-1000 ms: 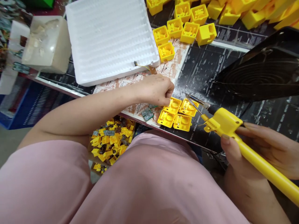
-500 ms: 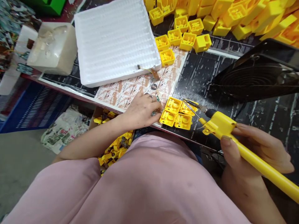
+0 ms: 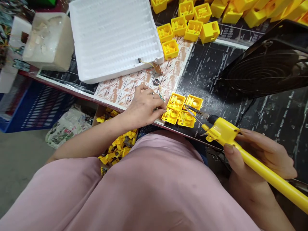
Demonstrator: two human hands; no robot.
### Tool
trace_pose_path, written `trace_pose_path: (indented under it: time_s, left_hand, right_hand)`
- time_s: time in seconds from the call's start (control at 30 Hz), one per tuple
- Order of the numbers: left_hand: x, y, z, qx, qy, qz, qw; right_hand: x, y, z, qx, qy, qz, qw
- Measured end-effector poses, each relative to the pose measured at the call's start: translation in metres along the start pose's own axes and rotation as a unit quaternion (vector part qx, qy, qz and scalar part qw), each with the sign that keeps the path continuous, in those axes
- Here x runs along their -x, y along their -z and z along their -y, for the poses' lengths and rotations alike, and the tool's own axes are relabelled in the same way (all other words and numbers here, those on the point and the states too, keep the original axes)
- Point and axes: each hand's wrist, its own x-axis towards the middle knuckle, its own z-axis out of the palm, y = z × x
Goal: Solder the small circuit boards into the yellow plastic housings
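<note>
My right hand [image 3: 258, 157] grips a yellow soldering iron [image 3: 225, 131] by its long handle. The iron's dark tip and a thin metal feed tube reach over a cluster of open yellow plastic housings [image 3: 176, 102], set in two rows at the table's front edge. My left hand [image 3: 145, 107] lies just left of these housings, fingers curled and thumb close to the nearest one. A small green circuit board [image 3: 161, 97] with thin wires shows past its fingers, which seem closed on it; the grip is partly hidden.
A white foam tray [image 3: 115, 38] lies behind my left hand, a small round black part [image 3: 156, 82] before it. More yellow housings [image 3: 179, 25] stand at the back. A black fan [image 3: 264, 67] is at right. A whitish block [image 3: 49, 41] sits left; a blue crate [image 3: 36, 106] below.
The whole view has shifted slightly, so the table sits higher in the picture. The iron's tip has moved a little left over the housings. My left hand stays beside them.
</note>
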Motion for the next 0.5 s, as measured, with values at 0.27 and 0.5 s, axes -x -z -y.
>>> trace_pose_path:
  time_s: [0.27, 0.5]
  left_hand:
    - [-0.005, -0.003, -0.007, -0.071, -0.020, -0.014, 0.997]
    - [-0.008, -0.004, -0.006, -0.120, -0.052, -0.025, 0.991]
  right_hand:
    - [-0.004, -0.012, 0.014, -0.011, 0.033, 0.061, 0.998]
    - [-0.019, -0.021, 0.019, 0.013, 0.140, 0.135, 0.981]
